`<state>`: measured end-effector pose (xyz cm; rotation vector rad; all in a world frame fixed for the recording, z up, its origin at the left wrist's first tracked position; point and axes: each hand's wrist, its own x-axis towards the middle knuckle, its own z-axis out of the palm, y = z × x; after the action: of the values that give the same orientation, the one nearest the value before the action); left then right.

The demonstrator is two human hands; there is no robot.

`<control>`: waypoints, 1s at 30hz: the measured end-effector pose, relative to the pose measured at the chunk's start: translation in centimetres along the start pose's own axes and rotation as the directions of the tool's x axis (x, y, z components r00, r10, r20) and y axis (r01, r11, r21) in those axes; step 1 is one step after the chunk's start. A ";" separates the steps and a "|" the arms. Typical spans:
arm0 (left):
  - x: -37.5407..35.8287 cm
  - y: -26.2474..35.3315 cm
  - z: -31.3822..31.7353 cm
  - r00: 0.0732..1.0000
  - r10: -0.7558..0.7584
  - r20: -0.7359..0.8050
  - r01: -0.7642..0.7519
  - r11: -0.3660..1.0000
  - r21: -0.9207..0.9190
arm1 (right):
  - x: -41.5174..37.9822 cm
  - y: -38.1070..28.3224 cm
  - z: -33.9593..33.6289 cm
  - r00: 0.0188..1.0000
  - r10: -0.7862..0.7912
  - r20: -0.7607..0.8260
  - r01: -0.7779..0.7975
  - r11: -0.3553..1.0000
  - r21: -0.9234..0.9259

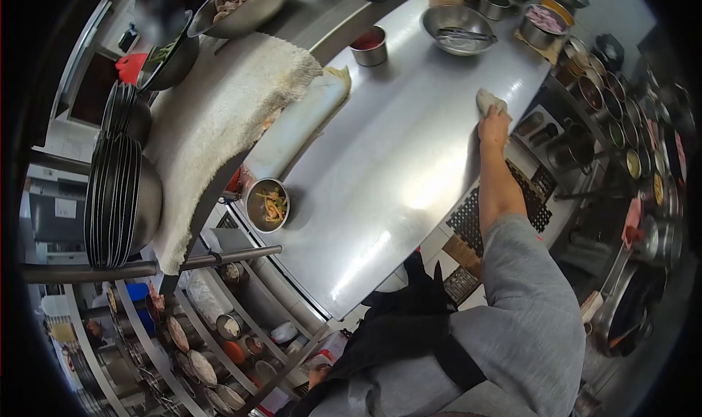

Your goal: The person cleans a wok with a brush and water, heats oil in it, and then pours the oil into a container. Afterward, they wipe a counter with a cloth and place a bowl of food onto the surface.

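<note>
One hand only in view: right hand (493,128), fingers curled down over a pale cloth (488,100), pressing it flat against the steel counter (395,168) at its right edge. Reaching out from a grey sleeve (523,300) across that edge. Sitting further up the counter, near the far edge: a wide steel bowl (458,28) and a small pot of red sauce (369,46). Resting at the left edge: a small bowl of vegetable strips (268,205), beside a white towel (219,124).

Right hand (494,127): on the small pale cloth (488,100), pressed to the flat steel counter (395,161).
Round steel bowl with vegetable strips (267,206): counter's near left edge.
Large white towel (219,117): left of counter.
Small steel cup of red sauce (369,45): counter's far side.
</note>
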<state>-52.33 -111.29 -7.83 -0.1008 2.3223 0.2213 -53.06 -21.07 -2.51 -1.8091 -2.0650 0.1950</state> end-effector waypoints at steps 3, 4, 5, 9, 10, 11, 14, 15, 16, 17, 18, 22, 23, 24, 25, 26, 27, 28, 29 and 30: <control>0.2 -1.4 0.1 0.970 0.228 0.081 -0.239 0.954 0.180 | 3.1 -1.9 2.7 0.993 0.058 -0.103 -0.063 0.997 -0.041; -0.8 -2.2 0.5 0.878 0.439 0.191 -0.476 0.843 0.252 | 5.1 -1.6 4.6 0.989 0.050 -0.137 -0.042 0.997 0.064; -4.5 -1.8 -0.3 0.899 0.400 0.177 -0.433 0.870 0.235 | 6.0 -2.7 4.5 0.997 0.044 -0.070 -0.040 0.997 0.060; -4.4 7.8 -2.5 0.978 -0.049 0.204 0.051 0.999 -0.005 | 5.9 -6.5 6.6 0.946 -0.323 0.024 0.313 0.931 0.185; -2.4 4.5 0.0 0.983 0.153 0.105 -0.162 0.984 0.079 | 4.1 -8.2 7.1 0.881 -0.474 0.003 0.464 0.865 0.192; -0.2 3.2 1.4 0.972 0.082 0.220 -0.101 0.992 0.074 | 1.9 -10.0 7.4 0.791 -0.612 -0.024 0.603 0.772 0.200; 0.7 7.0 1.8 0.983 0.167 0.082 -0.164 0.986 -0.043 | -7.7 -16.1 8.2 0.638 -0.770 -0.003 0.714 0.590 0.377; 0.4 10.1 0.7 0.994 0.085 0.067 -0.075 0.987 -0.143 | -10.4 -17.9 9.4 0.572 -0.820 -0.021 0.743 0.507 0.436; 0.2 11.8 -0.1 0.995 0.091 0.047 -0.081 0.980 -0.184 | -13.5 -19.8 8.8 0.565 -0.825 -0.019 0.715 0.477 0.511; 0.2 13.0 -0.8 0.995 0.097 0.029 -0.088 0.971 -0.222 | -16.3 -21.3 7.5 0.533 -0.846 -0.010 0.711 0.442 0.547; 0.4 13.6 -1.4 0.994 0.107 -0.020 -0.109 0.964 -0.244 | -18.7 -22.1 7.3 0.472 -0.881 0.021 0.718 0.398 0.571; 0.4 17.0 -4.5 0.990 -0.053 -0.134 -0.055 0.721 -0.691 | -27.7 -22.4 3.7 0.279 -0.960 0.012 0.690 0.209 0.694; 0.4 17.8 -5.1 0.984 -0.078 -0.163 -0.092 0.559 -0.824 | -29.7 -22.0 2.6 0.251 -0.968 0.011 0.642 0.175 0.746; 0.1 19.3 -6.1 0.974 -0.093 -0.206 -0.128 0.526 -0.841 | -31.3 -21.5 1.8 0.220 -0.975 0.012 0.587 0.143 0.797; -0.2 21.0 -7.2 0.962 -0.110 -0.251 -0.166 0.496 -0.853 | -32.3 -21.2 1.4 0.195 -0.981 0.014 0.585 0.128 0.801; 0.0 22.3 -8.1 0.949 -0.063 -0.308 -0.231 0.525 -0.819 | -32.9 -21.3 1.2 0.269 -0.959 0.094 0.521 0.227 0.823; 0.4 24.0 -9.2 0.931 -0.009 -0.365 -0.300 0.550 -0.779 | -33.1 -21.5 1.1 0.339 -0.924 0.175 0.452 0.323 0.831; 0.1 27.0 -11.0 0.926 0.070 -0.371 -0.352 0.518 -0.780 | -32.6 -21.6 1.0 0.328 -0.929 0.173 0.460 0.317 0.829; -0.2 30.2 -13.1 0.899 0.163 -0.407 -0.423 0.565 -0.708 | -31.3 -21.9 0.8 0.424 -0.836 0.349 0.177 0.454 0.873; 1.0 32.6 -14.1 0.895 0.192 -0.402 -0.443 0.482 -0.756 | -29.8 -22.3 0.4 0.458 -0.714 0.529 -0.125 0.538 0.834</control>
<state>-67.65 -81.95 5.24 -0.1710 2.2526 1.6283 -71.00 -53.68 -0.82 -0.6189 -2.1843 1.9194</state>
